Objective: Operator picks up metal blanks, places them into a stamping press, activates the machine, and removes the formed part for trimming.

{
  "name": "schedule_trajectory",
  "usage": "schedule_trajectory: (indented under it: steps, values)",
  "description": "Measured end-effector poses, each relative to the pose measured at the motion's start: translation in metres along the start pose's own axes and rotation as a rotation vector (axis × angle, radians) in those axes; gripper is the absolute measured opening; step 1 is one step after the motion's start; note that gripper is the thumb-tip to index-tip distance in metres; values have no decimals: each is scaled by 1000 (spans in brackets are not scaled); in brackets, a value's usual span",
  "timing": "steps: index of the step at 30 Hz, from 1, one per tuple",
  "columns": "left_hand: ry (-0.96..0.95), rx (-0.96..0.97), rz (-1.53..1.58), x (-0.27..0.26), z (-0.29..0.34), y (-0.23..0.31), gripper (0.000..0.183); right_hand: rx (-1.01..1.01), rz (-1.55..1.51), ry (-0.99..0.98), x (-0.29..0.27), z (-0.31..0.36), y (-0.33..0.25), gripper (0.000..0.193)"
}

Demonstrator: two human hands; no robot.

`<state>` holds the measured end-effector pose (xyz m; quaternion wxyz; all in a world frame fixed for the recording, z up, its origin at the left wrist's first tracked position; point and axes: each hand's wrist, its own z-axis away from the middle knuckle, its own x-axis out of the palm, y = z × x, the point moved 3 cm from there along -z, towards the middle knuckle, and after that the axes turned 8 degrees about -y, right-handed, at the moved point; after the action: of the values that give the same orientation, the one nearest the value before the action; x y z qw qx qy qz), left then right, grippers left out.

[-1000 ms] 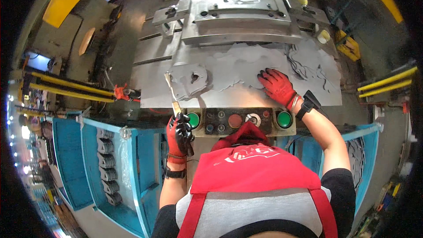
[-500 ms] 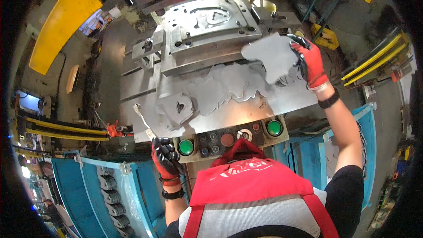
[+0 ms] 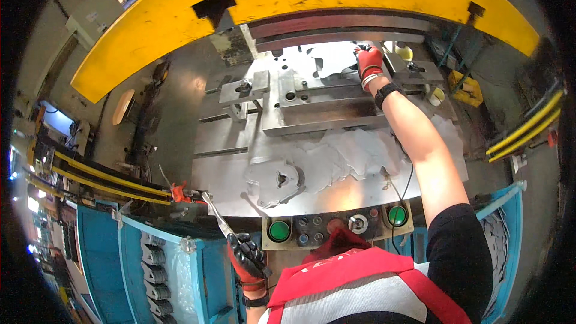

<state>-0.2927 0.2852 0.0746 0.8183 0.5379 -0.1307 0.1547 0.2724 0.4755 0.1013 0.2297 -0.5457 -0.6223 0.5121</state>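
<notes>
My right hand (image 3: 368, 63), in a red glove, reaches far forward and grips a flat grey sheet-metal blank (image 3: 327, 61) lying on the steel die block (image 3: 312, 93) under the yellow press frame (image 3: 288, 0). My left hand (image 3: 247, 258), in a red and black glove, stays low at my side and is closed on long metal tongs (image 3: 217, 215) that point up and left. Between the two hands, a pile of flat metal blanks (image 3: 342, 159) and a stamped round part (image 3: 277, 178) rest on the press table (image 3: 228, 144).
A control panel (image 3: 336, 227) with two green buttons and a middle red one sits at the table's front edge. Blue bins (image 3: 156, 258) with stacked metal parts stand at lower left, another blue bin (image 3: 501, 234) at right. Yellow guard rails (image 3: 96, 177) run left and right.
My right hand has lifted a blank off the pile and carried it forward onto the die block. My head has tilted up. My left hand has stayed low with the tongs.
</notes>
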Motion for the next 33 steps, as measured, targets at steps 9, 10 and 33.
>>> schedule_trajectory:
  steps: [9, 10, 33]
  values:
    - [41, 88, -32, -17, -16, -10, 37, -368, 601, -147, -43, 23, -50, 30]
    - [-27, 59, 46, -16, -21, -13, 37, -387, 403, -203, -57, 31, -51, 30]
    - [367, -364, -1087, -77, -58, -149, 99, 327, 176, -877, -152, 338, 134, 37]
